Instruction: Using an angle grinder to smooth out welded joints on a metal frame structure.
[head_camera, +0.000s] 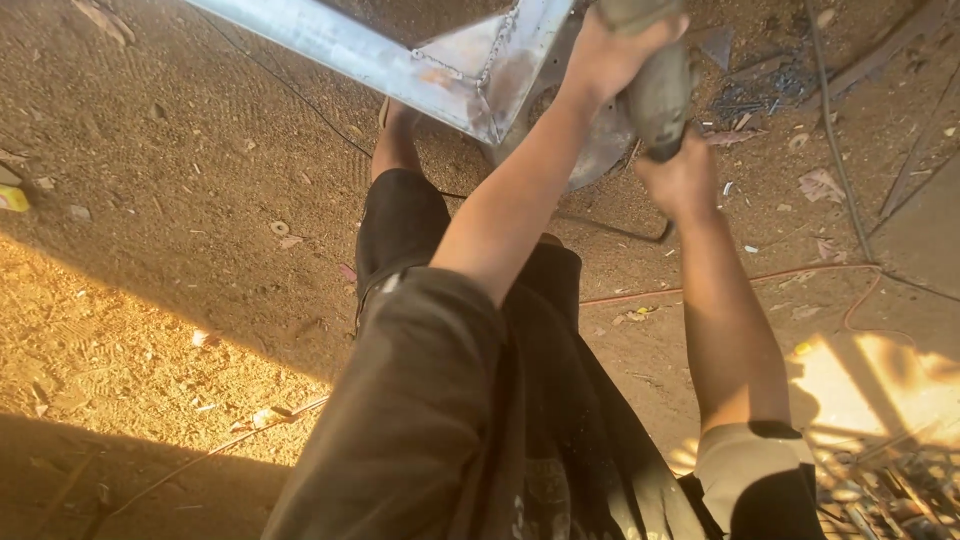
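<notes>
A grey power tool, which looks like a grinder, is held up high by both hands. The left hand is wrapped around its top end, fingers closed tight on it. The right hand is closed around its lower end. The tool is held right beside a metal frame, a long flat bar with a three-cornered plate joined on. A round metal disc can be seen just behind the tool.

Things could go wrong here. The corner of the frame looks sharp and sits close to the left arm, so skin could be scraped if the tool jumps. The hands are bare, so hot bits could sting them. An orange cord lies on the dirt ground below the tool, and feet could be caught in it. A bare leg is placed under the frame, close to its edge.

Open ground is seen to the left of the frame. To the right of the tool, scrap pieces and a thin rod crowd the room.
</notes>
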